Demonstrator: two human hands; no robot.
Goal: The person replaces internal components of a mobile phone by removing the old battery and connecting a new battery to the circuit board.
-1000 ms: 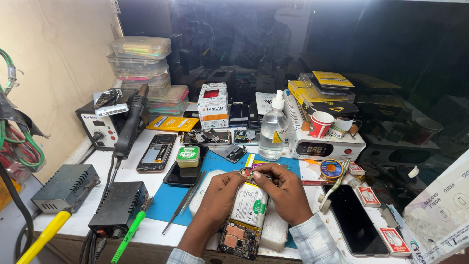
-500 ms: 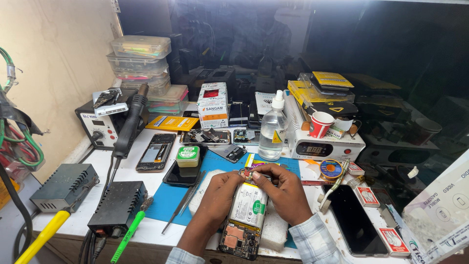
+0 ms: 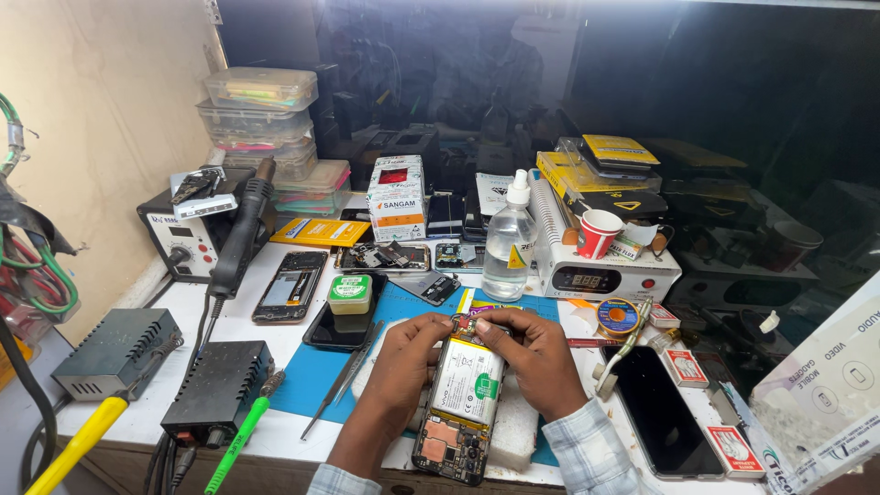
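Note:
An opened phone (image 3: 460, 403) lies back-side up on a white foam block (image 3: 515, 431), with its white battery and circuit boards showing. My left hand (image 3: 401, 359) grips the phone's left edge near its top. My right hand (image 3: 534, 356) holds the right edge, and its fingertips pinch at the top end of the phone, where a small part sits. Both hands meet over the phone's upper edge above a blue work mat (image 3: 316, 371).
Metal tweezers (image 3: 346, 376) lie left of my hands, by a black phone (image 3: 341, 325) with a small green tin (image 3: 349, 293). A clear liquid bottle (image 3: 509, 243), a white heating unit (image 3: 605, 273), a red cup (image 3: 599, 233), a hot-air station (image 3: 188, 240), black power boxes (image 3: 214, 403) and another dark phone (image 3: 660, 422) crowd the bench.

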